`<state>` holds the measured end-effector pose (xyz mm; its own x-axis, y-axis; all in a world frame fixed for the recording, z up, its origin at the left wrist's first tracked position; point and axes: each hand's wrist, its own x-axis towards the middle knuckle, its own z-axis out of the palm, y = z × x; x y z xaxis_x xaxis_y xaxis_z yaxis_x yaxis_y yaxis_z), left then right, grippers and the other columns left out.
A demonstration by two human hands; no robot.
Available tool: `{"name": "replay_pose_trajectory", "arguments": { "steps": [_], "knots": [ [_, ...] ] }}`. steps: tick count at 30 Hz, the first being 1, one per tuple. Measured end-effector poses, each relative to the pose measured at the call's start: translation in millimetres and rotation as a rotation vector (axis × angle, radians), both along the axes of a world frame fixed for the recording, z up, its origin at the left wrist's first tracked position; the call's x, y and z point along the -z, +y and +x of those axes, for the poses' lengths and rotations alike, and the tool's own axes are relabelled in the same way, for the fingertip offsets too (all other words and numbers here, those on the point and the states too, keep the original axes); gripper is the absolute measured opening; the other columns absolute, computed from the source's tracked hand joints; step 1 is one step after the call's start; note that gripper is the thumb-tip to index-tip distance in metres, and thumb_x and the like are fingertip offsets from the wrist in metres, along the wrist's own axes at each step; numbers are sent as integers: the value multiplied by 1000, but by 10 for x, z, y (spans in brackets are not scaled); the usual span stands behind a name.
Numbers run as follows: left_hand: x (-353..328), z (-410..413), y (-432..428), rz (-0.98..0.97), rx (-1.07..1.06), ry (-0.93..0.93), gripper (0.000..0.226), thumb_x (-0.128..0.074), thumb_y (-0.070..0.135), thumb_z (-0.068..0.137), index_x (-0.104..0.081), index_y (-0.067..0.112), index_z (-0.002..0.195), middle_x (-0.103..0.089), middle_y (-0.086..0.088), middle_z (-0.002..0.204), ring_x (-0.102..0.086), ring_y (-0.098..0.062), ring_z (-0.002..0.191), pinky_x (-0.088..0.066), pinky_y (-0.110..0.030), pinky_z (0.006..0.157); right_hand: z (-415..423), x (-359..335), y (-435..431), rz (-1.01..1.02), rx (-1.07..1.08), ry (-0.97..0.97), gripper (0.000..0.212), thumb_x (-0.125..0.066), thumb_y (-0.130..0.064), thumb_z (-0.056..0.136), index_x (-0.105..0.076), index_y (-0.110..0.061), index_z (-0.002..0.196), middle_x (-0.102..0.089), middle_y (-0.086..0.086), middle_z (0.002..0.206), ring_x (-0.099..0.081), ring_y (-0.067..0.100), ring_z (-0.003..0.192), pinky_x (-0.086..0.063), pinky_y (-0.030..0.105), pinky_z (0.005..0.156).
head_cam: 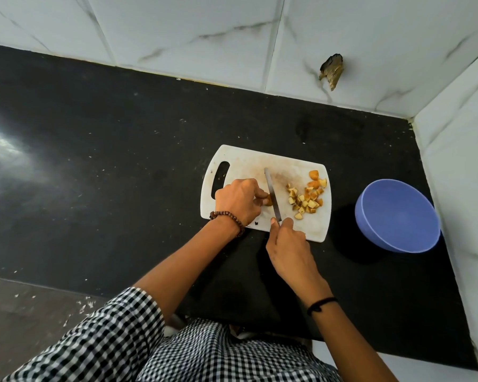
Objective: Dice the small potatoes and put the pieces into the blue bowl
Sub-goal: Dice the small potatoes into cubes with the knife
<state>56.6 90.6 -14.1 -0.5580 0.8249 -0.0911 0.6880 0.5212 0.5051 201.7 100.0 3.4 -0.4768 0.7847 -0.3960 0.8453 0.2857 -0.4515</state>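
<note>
1. Work item: potato piece point(268, 202), on the white cutting board point(287, 166), pinched under the curled fingertips of the left hand point(239, 201).
2. Right hand point(287, 244): wrapped closed around the handle of the knife point(273, 194) at the near edge of the board; handle hidden by the grip.
3. Blade axis: near edge to far edge, set across the board's length.
4. Governing relation: blade on the right face of the held piece; left fingertips just beside the blade on its left.
5. Diced pieces point(307, 198): heaped to the right of the blade, apart from it.
6. Blue bowl point(398, 213): on the black countertop point(122, 161), right of the board and not touching it, nearer the right hand; nothing visible inside.
7. Judged status: dicing in hand, transfer not begun.
8. Judged risk: keep left fingertips tucked back before lowering the blade.
</note>
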Motion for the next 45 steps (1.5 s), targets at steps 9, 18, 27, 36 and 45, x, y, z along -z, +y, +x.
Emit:
{"name": "replay_pose_trajectory", "arguments": {
  "steps": [9,18,27,36,45],
  "knots": [
    [-34,38,-14,-19,-17,22,18,-67,41,86,-73,29,98,-69,15,99,-63,-12,84,-55,-33,66,-105,-37,100,-25,-9,17,38,-27,-41,108,-46,-9,111,-62,15,104,-65,35,92,-55,49,78],
    [-120,76,-52,-1,-78,-63,12,-69,40,85,-74,33,94,-65,21,95,-51,-5,74,-43,-23,57,235,-88,-153,-71,-41,-96,39,-25,-41,109,-44,-8,116,-59,16,108,-62,35,98,-48,43,73],
    [-93,103,-58,-15,-55,-77,10,-64,41,87,-67,33,92,-65,16,93,-58,-6,76,-50,-25,60,610,-194,-279,-105,-60,-143,36,-23,-45,107,-43,-16,103,-60,10,99,-63,27,89,-48,40,69],
    [-65,17,-121,18,-89,0,10,-62,39,88,-67,31,92,-65,14,97,-60,-7,76,-47,-25,58,718,-281,-164,-156,-11,-108,38,-27,-50,106,-50,-20,102,-59,2,88,-56,11,67,-39,28,55],
    [-82,60,-146,122,33,99,29,-59,37,92,-59,26,118,-58,7,106,-62,-12,82,-51,-27,62,697,-249,-95,-183,82,-1,42,-30,-52,105,-54,-18,100,-59,6,93,-59,15,72,-38,28,57]
  ]
}}
